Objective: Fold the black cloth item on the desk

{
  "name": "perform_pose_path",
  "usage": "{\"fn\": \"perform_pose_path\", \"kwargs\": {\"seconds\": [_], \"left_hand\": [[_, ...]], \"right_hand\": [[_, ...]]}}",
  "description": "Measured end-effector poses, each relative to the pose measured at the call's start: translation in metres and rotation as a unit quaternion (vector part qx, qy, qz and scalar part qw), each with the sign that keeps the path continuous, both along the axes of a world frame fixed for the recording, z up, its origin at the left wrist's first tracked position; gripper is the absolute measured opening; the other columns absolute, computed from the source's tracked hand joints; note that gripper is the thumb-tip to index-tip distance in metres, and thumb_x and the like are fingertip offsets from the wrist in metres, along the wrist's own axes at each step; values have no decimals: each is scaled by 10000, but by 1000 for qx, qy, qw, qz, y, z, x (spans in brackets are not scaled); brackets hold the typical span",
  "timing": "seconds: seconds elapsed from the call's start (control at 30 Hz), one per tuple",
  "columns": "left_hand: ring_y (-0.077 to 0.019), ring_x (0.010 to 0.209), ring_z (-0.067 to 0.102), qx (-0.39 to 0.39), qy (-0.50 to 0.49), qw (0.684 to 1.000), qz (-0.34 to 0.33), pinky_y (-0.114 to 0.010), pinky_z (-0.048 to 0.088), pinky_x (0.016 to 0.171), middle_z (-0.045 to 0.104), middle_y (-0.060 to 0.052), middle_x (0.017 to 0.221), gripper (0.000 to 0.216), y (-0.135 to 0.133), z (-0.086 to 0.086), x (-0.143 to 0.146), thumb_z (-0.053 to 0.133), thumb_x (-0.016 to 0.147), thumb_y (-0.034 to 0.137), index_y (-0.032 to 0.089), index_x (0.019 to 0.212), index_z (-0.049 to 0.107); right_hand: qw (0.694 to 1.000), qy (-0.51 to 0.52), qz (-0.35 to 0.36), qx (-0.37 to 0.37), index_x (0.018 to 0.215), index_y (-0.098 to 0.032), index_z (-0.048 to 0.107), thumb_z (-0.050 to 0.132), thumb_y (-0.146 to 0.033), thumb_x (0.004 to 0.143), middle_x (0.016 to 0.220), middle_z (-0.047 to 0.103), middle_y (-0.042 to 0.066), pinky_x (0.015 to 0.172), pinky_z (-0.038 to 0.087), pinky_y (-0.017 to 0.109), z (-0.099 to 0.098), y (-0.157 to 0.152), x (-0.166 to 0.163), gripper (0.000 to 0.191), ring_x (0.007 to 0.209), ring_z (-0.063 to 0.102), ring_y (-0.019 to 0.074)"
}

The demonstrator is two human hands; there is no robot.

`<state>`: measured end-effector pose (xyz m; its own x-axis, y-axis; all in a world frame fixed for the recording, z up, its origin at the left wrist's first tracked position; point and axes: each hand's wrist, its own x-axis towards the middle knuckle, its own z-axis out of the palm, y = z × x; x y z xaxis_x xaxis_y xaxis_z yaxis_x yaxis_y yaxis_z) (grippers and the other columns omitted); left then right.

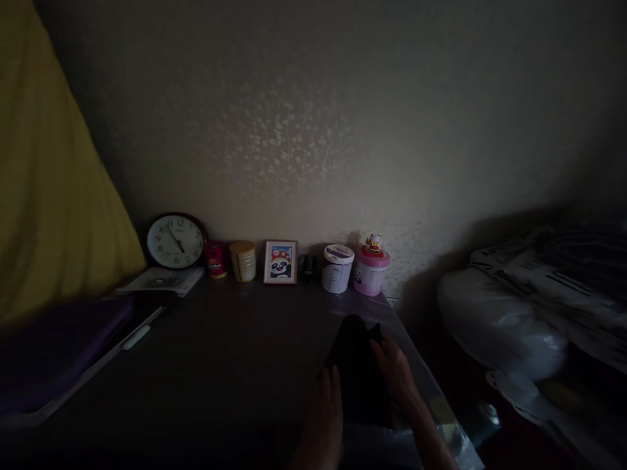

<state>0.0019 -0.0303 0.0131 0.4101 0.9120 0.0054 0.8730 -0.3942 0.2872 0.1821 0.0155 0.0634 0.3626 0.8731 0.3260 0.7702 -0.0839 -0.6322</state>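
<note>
The room is very dim. A black cloth-like thing lies on the dark table near its right edge. My left hand rests at the cloth's left edge, fingers pointing forward and lying flat. My right hand sits on the cloth's right side, fingers curled over its upper edge. I cannot make out whether the right hand grips the cloth or only touches it.
Along the wall stand a round clock, a red tin, a beige tin, a small framed picture, a white tub and a pink cup. A purple case lies left; white bags pile right.
</note>
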Motion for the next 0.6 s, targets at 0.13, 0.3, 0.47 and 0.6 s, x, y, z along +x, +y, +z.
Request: {"fn": "perform_pose_path", "kwargs": {"seconds": [0.13,0.3,0.47,0.6], "left_hand": [[-252,1317,156,-39,11,999,-7,-371,238,1041,60,-150,1446,811,-3,13,-3,318,643,-68,121,1369,10],[-246,1318,156,-43,1,999,-2,-362,218,1050,78,-141,1446,795,-4,20,-2,327,650,-67,109,1368,35],[-269,1311,177,-26,4,1000,6,-400,233,1038,87,-141,1444,720,-1,10,2,303,713,-26,124,1370,46],[-289,1298,214,9,-16,1000,14,-431,265,1018,132,-153,1440,762,1,-2,2,369,702,0,141,1373,37]], "right_hand": [[996,-70,-30,-55,1059,-185,564,377,-379,806,967,664,89,714,431,306,-1,-18,10,370,888,613,240],[989,-119,-64,-60,1033,-194,586,408,-361,802,988,657,90,711,418,297,5,-30,11,336,887,607,229],[985,-128,-56,-106,1050,-216,570,380,-399,818,845,683,72,616,400,283,11,-30,9,352,793,630,229],[991,-105,-28,-80,953,-190,586,359,-406,810,823,680,91,608,401,289,-4,-19,17,344,793,632,242]]}}
